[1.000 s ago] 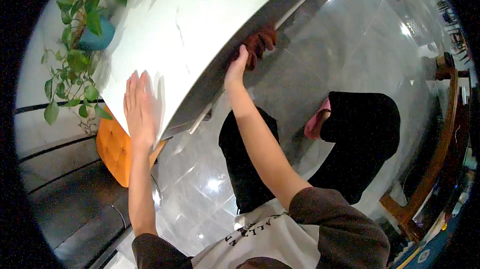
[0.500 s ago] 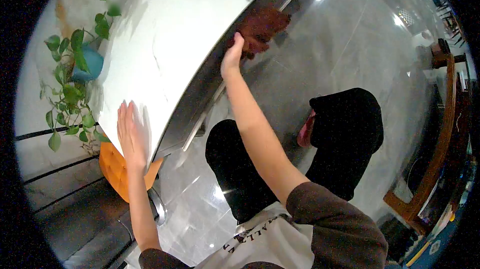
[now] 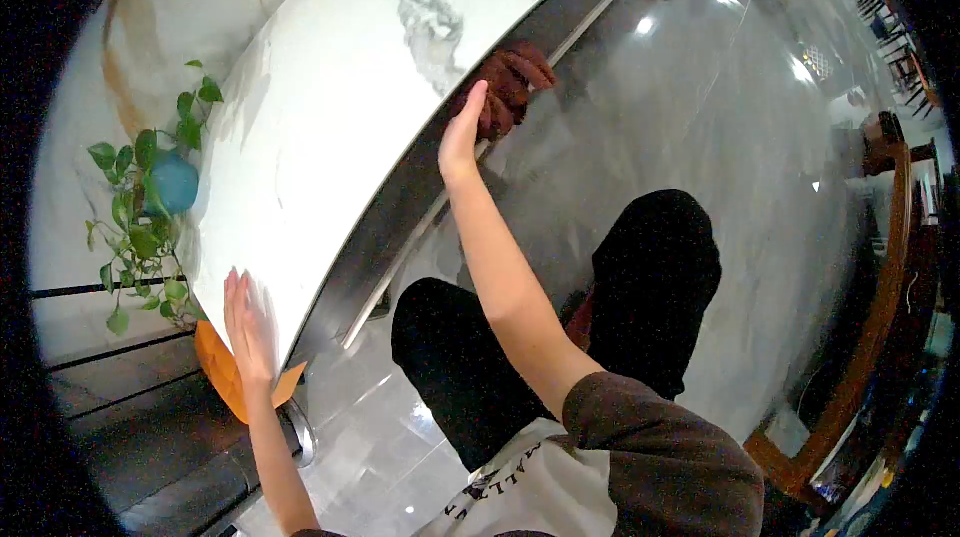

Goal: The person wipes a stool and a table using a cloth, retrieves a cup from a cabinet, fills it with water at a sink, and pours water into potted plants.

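Observation:
My right hand (image 3: 464, 142) is closed on a dark reddish-brown cloth (image 3: 510, 87), held at the dark side face (image 3: 400, 202) of a white marble-patterned table (image 3: 330, 117). The thumb shows along the table's edge; the other fingers are hidden behind the hand and cloth. Folds of the cloth stick out past my hand over the grey floor. My left hand (image 3: 250, 332) lies with its fingers stretched out on the tabletop, close to the near corner.
A trailing green plant (image 3: 145, 222) in a blue pot (image 3: 172, 184) stands beyond the table's left edge. An orange chair (image 3: 220, 372) is beneath the corner, by a black bench (image 3: 150, 447). My black-trousered knees (image 3: 655, 287) are below the table edge. A wooden frame (image 3: 890, 337) stands far right.
The cloth, blurred and spread farther out before, is now bunched closer to the table's side. My right hand still grips it. The view has shifted, so my left hand appears lower.

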`<move>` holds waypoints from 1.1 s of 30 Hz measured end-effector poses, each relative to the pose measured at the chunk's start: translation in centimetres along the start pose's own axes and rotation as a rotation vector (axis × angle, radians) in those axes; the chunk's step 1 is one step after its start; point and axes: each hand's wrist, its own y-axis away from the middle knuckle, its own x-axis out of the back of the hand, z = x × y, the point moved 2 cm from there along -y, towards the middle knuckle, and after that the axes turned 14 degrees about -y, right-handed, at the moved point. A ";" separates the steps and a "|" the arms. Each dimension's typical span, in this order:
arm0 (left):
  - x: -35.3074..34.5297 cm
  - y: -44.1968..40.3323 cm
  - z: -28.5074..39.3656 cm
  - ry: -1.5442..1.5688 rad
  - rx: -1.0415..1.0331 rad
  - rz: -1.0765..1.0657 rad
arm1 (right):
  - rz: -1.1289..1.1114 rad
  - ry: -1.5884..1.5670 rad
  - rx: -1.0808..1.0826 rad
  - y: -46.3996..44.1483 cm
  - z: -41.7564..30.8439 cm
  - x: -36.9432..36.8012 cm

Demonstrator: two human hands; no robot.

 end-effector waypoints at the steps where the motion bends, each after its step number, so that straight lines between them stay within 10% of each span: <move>1: 0.2 0.1 0.3 0.038 0.013 0.004 | 0.005 0.125 0.045 -1.0 -0.8 0.3; 9: -0.7 -1.2 0.8 0.011 0.138 0.028 | 0.066 0.019 -0.249 -1.2 -0.9 2.7; 18: -3.0 -17.4 24.4 -0.119 -0.328 -0.028 | 0.000 -0.187 -0.085 -14.6 -2.0 5.8; 23: -6.7 -24.4 31.3 -0.033 -0.429 0.024 | 0.070 -0.084 -0.355 -10.9 -5.3 4.9; 33: -8.7 -27.7 34.0 -0.095 -0.393 0.000 | 0.203 0.332 -0.210 -20.2 -6.8 4.7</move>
